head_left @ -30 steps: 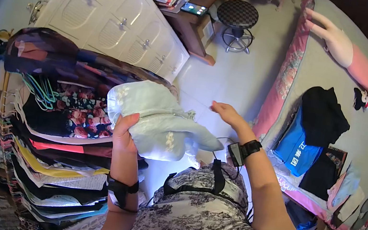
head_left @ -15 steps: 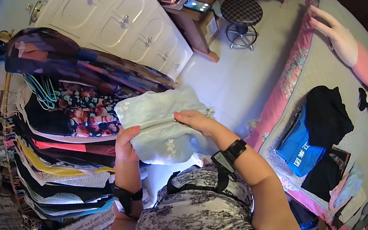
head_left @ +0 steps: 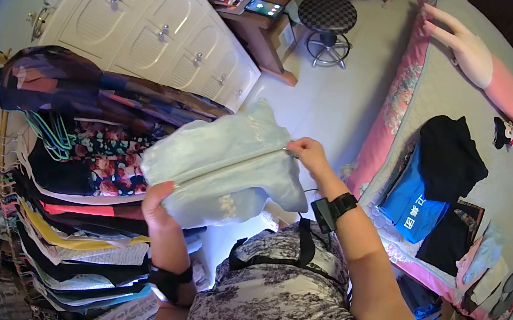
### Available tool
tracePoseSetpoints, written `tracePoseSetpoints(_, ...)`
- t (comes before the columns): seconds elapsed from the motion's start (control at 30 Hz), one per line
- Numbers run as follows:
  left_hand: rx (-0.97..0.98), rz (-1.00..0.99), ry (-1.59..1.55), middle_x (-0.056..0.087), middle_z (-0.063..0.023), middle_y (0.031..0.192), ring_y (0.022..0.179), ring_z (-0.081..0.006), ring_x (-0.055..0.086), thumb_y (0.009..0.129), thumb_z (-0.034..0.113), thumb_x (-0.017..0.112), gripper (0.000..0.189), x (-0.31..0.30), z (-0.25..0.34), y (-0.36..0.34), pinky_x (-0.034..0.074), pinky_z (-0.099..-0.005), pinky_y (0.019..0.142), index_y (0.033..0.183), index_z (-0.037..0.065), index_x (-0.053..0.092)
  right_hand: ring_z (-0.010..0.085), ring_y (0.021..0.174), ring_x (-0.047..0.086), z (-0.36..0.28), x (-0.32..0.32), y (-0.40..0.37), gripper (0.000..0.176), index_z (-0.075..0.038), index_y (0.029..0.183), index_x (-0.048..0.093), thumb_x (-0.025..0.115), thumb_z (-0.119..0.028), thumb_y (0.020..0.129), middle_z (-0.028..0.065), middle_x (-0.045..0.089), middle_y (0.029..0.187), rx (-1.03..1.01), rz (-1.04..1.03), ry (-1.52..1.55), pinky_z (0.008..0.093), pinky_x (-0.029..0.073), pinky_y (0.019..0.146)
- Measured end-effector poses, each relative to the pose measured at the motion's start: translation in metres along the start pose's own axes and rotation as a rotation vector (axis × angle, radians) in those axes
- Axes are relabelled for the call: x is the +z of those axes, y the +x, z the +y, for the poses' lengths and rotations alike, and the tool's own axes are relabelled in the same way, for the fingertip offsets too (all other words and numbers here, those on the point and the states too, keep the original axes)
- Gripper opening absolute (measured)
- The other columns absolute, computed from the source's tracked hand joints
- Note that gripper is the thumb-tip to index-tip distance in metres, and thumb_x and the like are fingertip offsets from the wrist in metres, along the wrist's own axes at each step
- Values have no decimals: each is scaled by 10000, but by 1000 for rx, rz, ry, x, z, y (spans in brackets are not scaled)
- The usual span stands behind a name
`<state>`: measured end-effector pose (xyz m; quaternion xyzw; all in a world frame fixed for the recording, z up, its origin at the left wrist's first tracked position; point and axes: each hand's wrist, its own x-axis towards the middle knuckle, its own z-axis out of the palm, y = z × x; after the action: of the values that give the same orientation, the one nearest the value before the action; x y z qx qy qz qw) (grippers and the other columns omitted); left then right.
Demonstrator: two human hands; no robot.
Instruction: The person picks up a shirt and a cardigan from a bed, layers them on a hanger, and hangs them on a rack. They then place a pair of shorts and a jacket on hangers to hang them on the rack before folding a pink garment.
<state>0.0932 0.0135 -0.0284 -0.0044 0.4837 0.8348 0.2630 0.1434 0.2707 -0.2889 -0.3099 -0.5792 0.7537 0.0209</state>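
A pale blue garment with small white floral patches is stretched between my hands in front of my body. A long straight seam or opening runs along its middle. My left hand grips the lower left edge, with the thumb on top and the other fingers hidden under the cloth. At the right end of the seam, my right hand pinches the fabric. Each wrist wears a black band.
At left stands a rack of hanging clothes, with a white cabinet behind it. A round stool is beside the desk. The bed at right holds a black garment, a blue bag and a pink plush toy.
My right hand has moved right and up along the garment to its end. The cloth is now spread wider, its seam more exposed, and my left hand has shifted slightly left and down.
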Motion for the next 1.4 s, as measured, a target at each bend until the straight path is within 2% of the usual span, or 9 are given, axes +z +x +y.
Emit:
tracePoseSetpoints(0.27,57,-168,-106,520,-213,1271,1141,-374,528,775,118,574,591,-18,38,-10,396,-537,991,1326,-15,407,174,634,521,49,-71,20,351,-16,760,602,670,-354,830,50,612,700,32,352,-457,329,425,606)
tracePoseSetpoints(0.37,56,-217,-207,505,-228,1285,1159,-382,515,788,132,573,590,-12,39,-9,378,-548,1003,1327,-33,398,210,802,576,79,-71,33,576,-18,1000,604,526,-573,867,93,648,897,4,291,22,345,435,737)
tracePoseSetpoints(0.47,28,-280,-285,469,-251,1318,1193,-393,487,801,146,566,604,-5,45,-12,354,-555,1022,1337,-54,374,262,972,575,118,-66,34,865,-34,1286,450,327,-761,831,147,616,1109,342,253,269,417,408,865)
tracePoseSetpoints(0.53,8,-311,-317,445,-265,1336,1211,-400,469,810,155,559,616,-4,48,-14,342,-557,1031,1347,-65,352,338,1217,426,108,-58,0,982,-35,1428,231,248,-798,810,241,394,1365,602,-58,228,525,294,1018)
tracePoseSetpoints(0.6,-1,-317,-336,425,-277,1350,1224,-408,454,818,164,552,631,-5,51,-16,332,-559,1037,1358,-74,329,342,1204,454,129,-43,-7,1028,-47,1450,183,227,-826,781,248,425,1352,798,-332,155,565,254,1027)
tracePoseSetpoints(0.9,136,-210,-339,403,-278,1366,1237,-420,434,849,197,524,624,-35,68,-42,323,-578,1036,1371,-69,309,202,1009,620,153,36,-19,627,-47,1285,475,536,-529,888,141,620,1159,850,-788,302,312,487,847)
tracePoseSetpoints(1.0,135,-244,-347,398,-265,1376,1253,-420,414,854,208,520,620,-46,79,-53,308,-584,1042,1374,-60,314,210,988,634,106,41,-38,485,-48,1193,558,589,-428,893,131,635,1134,874,-746,380,335,504,855)
tracePoseSetpoints(1.13,206,-157,-327,413,-251,1369,1245,-411,423,848,210,531,616,-67,88,-66,317,-574,1039,1369,-50,330,238,914,652,103,35,-17,527,11,1225,503,608,-383,892,124,644,1070,704,-627,506,374,521,848)
tracePoseSetpoints(1.4,254,384,-203,567,-187,1206,1104,-346,550,805,138,606,493,-157,54,-54,421,-484,982,1256,-16,480,173,828,593,2,-33,54,462,38,1134,535,589,-359,904,105,644,942,86,-158,-158,332,493,729)
